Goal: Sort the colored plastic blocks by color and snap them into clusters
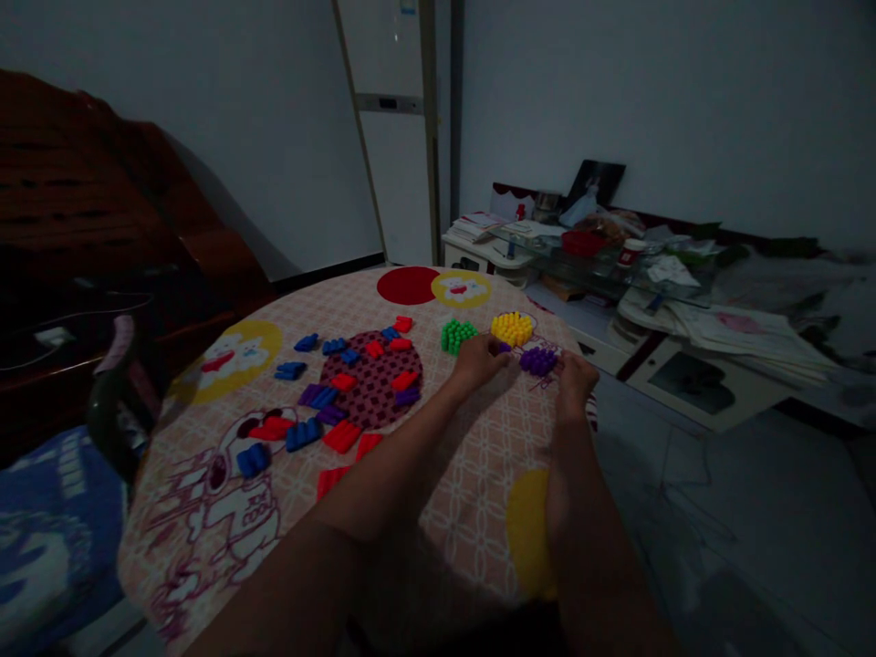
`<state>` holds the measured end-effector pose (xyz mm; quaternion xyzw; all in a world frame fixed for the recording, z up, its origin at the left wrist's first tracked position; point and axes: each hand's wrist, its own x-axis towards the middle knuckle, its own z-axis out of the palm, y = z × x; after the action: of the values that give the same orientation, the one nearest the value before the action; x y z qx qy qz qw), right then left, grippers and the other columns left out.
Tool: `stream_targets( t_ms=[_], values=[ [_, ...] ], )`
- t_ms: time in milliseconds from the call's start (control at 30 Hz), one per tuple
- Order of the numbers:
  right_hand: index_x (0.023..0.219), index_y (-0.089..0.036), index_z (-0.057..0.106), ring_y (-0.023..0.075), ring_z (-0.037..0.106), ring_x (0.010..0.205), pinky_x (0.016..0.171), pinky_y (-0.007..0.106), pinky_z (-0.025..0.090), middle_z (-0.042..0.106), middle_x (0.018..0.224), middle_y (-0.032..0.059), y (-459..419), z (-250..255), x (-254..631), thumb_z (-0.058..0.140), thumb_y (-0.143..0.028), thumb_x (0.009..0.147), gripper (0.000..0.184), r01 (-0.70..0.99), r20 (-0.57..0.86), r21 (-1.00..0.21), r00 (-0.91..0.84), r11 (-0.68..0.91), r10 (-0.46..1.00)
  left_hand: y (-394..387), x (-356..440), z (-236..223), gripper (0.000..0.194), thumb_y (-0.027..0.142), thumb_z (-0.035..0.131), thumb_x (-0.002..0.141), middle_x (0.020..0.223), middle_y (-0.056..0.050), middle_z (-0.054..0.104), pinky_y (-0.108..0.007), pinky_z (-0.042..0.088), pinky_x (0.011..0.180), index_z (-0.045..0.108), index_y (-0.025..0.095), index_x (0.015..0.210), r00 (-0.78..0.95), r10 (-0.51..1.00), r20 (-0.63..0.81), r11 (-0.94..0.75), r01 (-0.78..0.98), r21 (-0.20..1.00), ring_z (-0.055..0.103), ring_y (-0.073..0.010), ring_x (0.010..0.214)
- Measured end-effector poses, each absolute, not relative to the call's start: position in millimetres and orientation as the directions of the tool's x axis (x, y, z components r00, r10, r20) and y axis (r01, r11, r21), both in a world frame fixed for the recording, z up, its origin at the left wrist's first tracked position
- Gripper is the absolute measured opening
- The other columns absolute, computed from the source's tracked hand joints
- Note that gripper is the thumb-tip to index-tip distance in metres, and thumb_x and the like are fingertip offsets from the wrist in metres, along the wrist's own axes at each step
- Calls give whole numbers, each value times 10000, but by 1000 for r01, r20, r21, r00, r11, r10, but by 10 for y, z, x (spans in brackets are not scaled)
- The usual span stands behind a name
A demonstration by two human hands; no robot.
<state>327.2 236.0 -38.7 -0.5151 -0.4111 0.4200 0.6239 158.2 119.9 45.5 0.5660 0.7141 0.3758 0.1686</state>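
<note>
My left hand [481, 359] is closed in a pinch, with a small purple plastic block [505, 348] at its fingertips. A cluster of purple blocks [538, 361] stands on the table between my two hands. At the right side of that cluster is my right hand [577, 376], its fingers curled towards it; whether they grip a piece I cannot make out. Just behind stands a cluster of yellow blocks [512, 328]. Beyond my left hand is a cluster of green blocks [458, 337], partly hidden by the knuckles.
Blue blocks [304, 434], red blocks [342, 435] and purple blocks [332, 415] lie scattered over the left half of the cloth-covered round table [472, 474]. A chair [113, 401] stands at left. Behind on the right is a cluttered low cabinet [712, 383].
</note>
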Motion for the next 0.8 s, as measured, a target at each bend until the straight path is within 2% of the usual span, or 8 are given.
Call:
stream_targets(
  t_ms=[233,367,600,800],
  values=[
    [740,-148,695,182,619,676,637,291,522,646,644,-9,2351,-407,3277,584,-364,686,249,-117,142,-976,285,182,948,1297,2215,58,167,255,693,795,908,-63,712,-301,466,758,654,174,936,-394,875,282,83,696,713,640,-202,848],
    [734,-154,679,181,609,685,644,293,517,632,653,-9,2339,-401,3275,584,-383,693,251,-106,144,-978,281,180,949,1343,2317,-24,186,243,669,817,983,-81,701,-312,456,788,611,182,983,-392,855,339,61,726,685,637,-217,909],
    [683,-182,638,179,588,723,618,265,503,565,602,-26,2297,-393,3324,536,-358,744,213,-6,233,-970,238,241,943,1383,2347,-37,302,306,691,850,1064,-106,688,-314,451,820,579,179,1099,-397,868,298,117,747,655,643,-237,1002],
    [716,-163,671,171,601,682,623,269,518,606,615,-23,2296,-348,3294,548,-330,711,207,-64,155,-982,271,178,950,1326,2337,-22,354,360,768,805,1021,-87,691,-305,450,766,583,182,1049,-415,875,249,130,698,704,650,-223,935]
  ],
)
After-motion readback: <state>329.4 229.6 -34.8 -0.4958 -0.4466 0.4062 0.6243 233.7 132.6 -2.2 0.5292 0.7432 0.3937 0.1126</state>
